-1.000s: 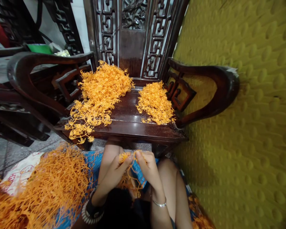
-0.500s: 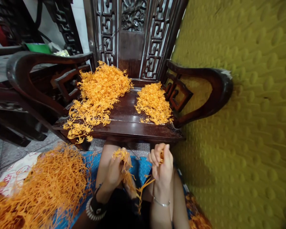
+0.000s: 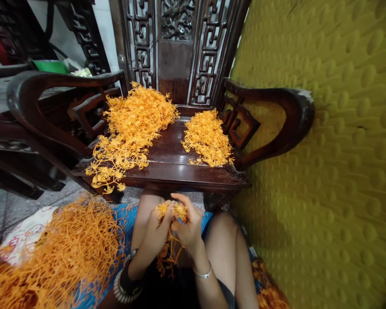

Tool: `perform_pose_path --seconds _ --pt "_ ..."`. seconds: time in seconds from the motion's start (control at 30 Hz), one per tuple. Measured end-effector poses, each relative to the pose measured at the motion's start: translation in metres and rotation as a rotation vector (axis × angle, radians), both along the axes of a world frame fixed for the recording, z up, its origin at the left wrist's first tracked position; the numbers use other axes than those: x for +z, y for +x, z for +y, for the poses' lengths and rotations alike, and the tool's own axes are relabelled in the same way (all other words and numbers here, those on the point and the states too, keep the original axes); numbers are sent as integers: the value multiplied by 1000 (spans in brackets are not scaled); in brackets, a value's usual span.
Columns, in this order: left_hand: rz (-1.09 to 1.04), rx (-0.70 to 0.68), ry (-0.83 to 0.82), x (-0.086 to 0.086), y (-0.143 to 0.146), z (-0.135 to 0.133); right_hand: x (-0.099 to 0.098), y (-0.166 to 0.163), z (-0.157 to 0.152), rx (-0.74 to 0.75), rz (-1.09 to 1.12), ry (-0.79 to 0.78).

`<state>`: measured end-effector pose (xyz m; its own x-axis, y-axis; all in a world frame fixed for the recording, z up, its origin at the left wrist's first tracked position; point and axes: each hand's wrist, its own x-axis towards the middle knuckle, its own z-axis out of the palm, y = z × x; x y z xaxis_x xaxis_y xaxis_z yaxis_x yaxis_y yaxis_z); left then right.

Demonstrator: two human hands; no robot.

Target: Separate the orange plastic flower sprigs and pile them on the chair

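My left hand (image 3: 157, 229) and my right hand (image 3: 188, 223) meet over my lap, both closed on a small bunch of orange plastic pieces (image 3: 170, 211) with thin orange strands hanging below. In front of me stands a dark carved wooden chair (image 3: 176, 165). A big heap of orange pieces (image 3: 131, 124) covers the left of its seat, and a smaller heap (image 3: 207, 138) lies on the right.
A large tangle of orange strands (image 3: 61, 249) lies on the floor at my left, over a blue cloth (image 3: 128, 216) and a white patterned cloth (image 3: 25, 234). A yellow bumpy wall (image 3: 324, 171) fills the right. Another dark chair (image 3: 16, 141) stands at the left.
My right hand had swung out to the right, holding a pulled-off piece; now it is back against my left hand on the bunch.
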<state>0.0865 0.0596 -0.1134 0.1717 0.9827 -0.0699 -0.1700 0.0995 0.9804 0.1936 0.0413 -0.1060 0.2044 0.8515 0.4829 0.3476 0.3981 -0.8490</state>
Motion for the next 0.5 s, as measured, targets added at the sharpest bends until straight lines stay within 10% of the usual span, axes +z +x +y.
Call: perform_pose_path --seconds 0.23,0.5 --pt "246 -170 140 1 -7 2 8 -7 2 -223 -53 -29" --pt "83 -524 10 -4 10 -32 21 49 -4 -396 613 150"
